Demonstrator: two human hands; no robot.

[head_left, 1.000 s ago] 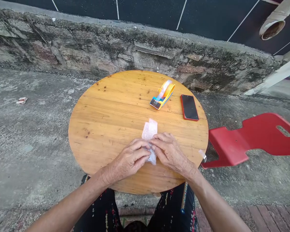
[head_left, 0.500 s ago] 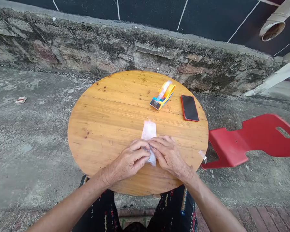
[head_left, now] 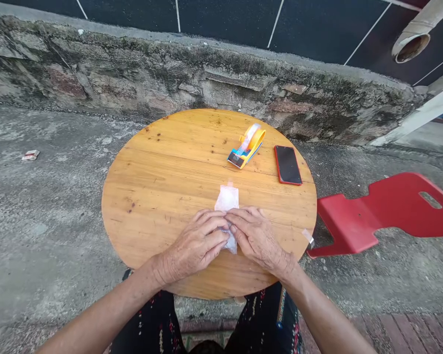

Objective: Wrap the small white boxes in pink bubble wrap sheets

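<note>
A small piece of white bubble wrap lies on the round wooden table, near its front edge. My left hand and my right hand rest side by side on its near end, fingers curled and pressed onto the wrap. Their fingertips meet over it, so that end is hidden. The far end sticks out flat beyond my fingers.
A yellow and blue tape dispenser and a red-cased phone lie at the table's far right. A strip of tape hangs off the right rim. A red plastic chair lies tipped to the right; a rough stone wall runs behind.
The loose far flap of the bubble wrap has been folded down, so the piece looks shorter and flatter. My hands have stayed in nearly the same place.
</note>
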